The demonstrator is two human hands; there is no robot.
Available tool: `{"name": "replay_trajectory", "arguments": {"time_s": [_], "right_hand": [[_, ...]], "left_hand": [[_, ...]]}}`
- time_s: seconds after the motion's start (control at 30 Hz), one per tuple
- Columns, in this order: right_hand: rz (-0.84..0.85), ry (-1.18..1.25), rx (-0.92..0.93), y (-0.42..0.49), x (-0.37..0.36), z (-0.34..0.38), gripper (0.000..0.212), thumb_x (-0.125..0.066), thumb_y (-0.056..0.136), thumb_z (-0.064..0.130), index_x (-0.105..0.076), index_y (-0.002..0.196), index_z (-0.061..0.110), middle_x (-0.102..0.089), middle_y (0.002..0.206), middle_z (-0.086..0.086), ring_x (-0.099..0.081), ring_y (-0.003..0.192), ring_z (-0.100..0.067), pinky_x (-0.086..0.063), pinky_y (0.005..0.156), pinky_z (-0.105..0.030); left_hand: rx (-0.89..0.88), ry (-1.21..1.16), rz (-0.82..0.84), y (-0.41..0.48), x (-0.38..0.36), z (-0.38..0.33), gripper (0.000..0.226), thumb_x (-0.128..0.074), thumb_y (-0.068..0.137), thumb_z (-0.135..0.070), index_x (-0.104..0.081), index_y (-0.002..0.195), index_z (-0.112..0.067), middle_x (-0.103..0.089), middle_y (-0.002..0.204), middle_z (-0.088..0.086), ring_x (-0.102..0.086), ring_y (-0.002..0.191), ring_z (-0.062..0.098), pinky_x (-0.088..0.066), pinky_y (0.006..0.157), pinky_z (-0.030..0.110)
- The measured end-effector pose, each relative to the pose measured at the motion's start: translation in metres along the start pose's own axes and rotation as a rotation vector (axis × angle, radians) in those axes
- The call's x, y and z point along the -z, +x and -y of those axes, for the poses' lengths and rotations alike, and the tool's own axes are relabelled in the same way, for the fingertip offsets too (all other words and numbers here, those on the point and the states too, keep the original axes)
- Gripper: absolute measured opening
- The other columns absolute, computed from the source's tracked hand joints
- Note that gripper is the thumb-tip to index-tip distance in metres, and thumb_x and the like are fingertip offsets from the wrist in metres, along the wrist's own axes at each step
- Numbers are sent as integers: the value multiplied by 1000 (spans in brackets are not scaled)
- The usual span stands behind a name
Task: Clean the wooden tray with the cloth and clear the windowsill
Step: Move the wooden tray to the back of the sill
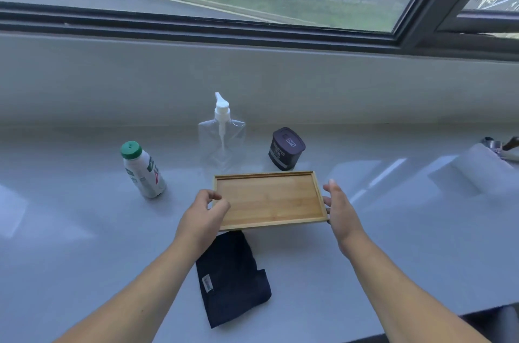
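Observation:
An empty wooden tray (pixel 269 199) is in the middle of the white windowsill (pixel 84 230), its front edge over the top of a folded dark navy cloth (pixel 231 272). My left hand (pixel 202 216) has its fingers curled at the tray's left edge and covers the front left corner. My right hand (pixel 338 208) lies flat against the tray's right edge with the fingers stretched forward. I cannot tell whether the tray is lifted or rests on the sill.
Behind the tray stand a white bottle with a green cap (pixel 143 170) at the left, a clear pump pouch (pixel 222 137) in the middle and a dark tin (pixel 286 149) at the right. A paper towel roll (pixel 488 165) lies far right. The window frame (pixel 252 33) runs behind.

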State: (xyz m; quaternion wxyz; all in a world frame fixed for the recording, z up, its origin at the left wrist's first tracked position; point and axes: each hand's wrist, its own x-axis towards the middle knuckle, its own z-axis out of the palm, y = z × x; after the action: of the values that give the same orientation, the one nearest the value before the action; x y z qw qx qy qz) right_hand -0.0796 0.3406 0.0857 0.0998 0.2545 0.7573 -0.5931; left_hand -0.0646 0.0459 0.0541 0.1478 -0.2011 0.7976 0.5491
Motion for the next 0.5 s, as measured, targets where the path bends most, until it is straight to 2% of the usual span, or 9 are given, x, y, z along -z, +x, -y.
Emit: {"name": "replay_trajectory", "arguments": {"time_s": [0.13, 0.23, 0.5], "right_hand": [[-18, -5, 0, 29, 42, -7, 84, -34, 80, 83, -53, 142, 30, -60, 139, 2, -53, 132, -21, -34, 118, -50], [-21, -10, -2, 60, 81, -17, 85, -33, 81, 82, -52, 145, 29, -58, 142, 2, -51, 135, -20, -32, 119, -50], [35, -40, -6, 152, 184, -33, 66, -31, 85, 80, -56, 128, 37, -61, 133, 5, -53, 130, -17, -35, 116, -44]], "left_hand": [[-10, 28, 22, 10, -44, -20, 25, -52, 68, -60, -53, 93, -53, -69, 96, -8, -64, 86, 13, -49, 69, 35], [8, 39, 31, 19, -91, -37, 25, -53, 68, -59, -55, 91, -52, -70, 94, -6, -66, 85, 18, -51, 71, 38], [93, 43, 7, 34, -219, -84, 27, -51, 65, -59, -55, 89, -48, -69, 92, -2, -65, 86, 21, -47, 68, 37]]}}
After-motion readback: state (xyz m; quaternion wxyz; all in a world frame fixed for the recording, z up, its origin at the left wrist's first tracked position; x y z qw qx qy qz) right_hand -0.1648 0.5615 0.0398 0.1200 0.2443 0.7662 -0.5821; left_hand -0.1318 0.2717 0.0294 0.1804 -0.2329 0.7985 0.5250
